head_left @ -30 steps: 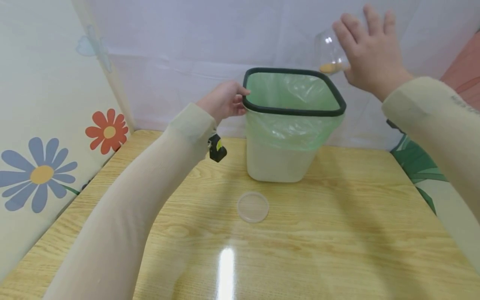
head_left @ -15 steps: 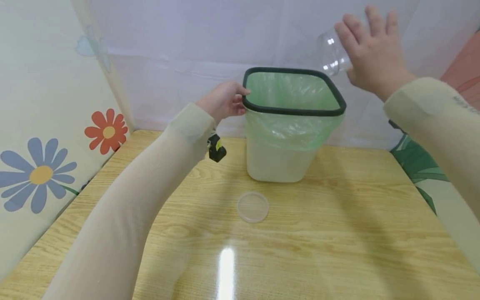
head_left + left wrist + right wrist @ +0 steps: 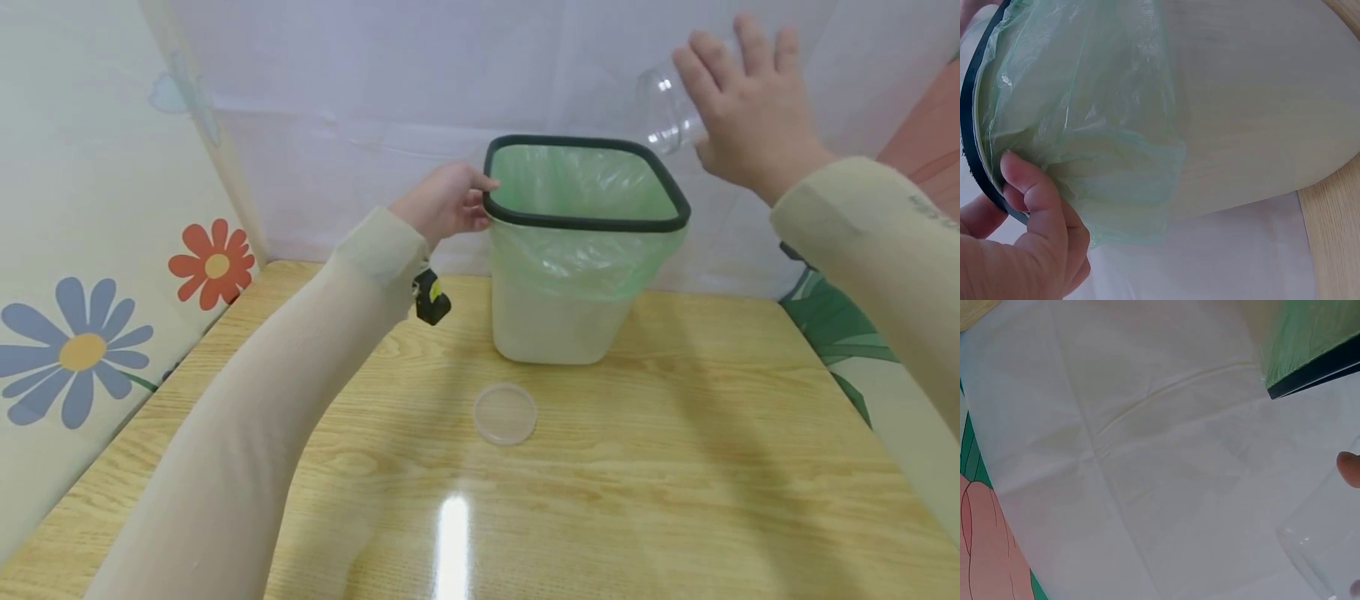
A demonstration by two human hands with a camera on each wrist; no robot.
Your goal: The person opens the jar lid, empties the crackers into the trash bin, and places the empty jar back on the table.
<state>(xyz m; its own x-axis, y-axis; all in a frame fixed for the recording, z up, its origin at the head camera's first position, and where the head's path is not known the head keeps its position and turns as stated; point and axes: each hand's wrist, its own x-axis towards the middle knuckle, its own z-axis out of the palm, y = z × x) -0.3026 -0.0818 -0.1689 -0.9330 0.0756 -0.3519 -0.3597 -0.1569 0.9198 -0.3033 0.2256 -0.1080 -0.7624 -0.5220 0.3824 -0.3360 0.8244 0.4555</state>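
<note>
A pale trash can (image 3: 558, 325) with a black rim and a green liner bag (image 3: 585, 258) folded over its edge stands at the back of the table. My left hand (image 3: 450, 200) pinches the rim at its left side; in the left wrist view, curled fingers (image 3: 1038, 200) press the bag under the black rim (image 3: 969, 119). Above the can's right rear corner, my right hand (image 3: 750, 108) grips a clear jar (image 3: 663, 108), tilted with its mouth toward the can. No contents show in the jar. In the right wrist view only part of the jar (image 3: 1316, 537) appears.
A round clear lid (image 3: 506, 413) lies on the wooden table (image 3: 637, 483) in front of the can. A white cloth (image 3: 390, 75) hangs behind, with flower-printed panels (image 3: 82, 208) at the sides.
One second ago an orange-yellow substance showed at the jar's mouth; now the jar looks clear. The right hand has shifted slightly right; the left hand holds its place on the rim.
</note>
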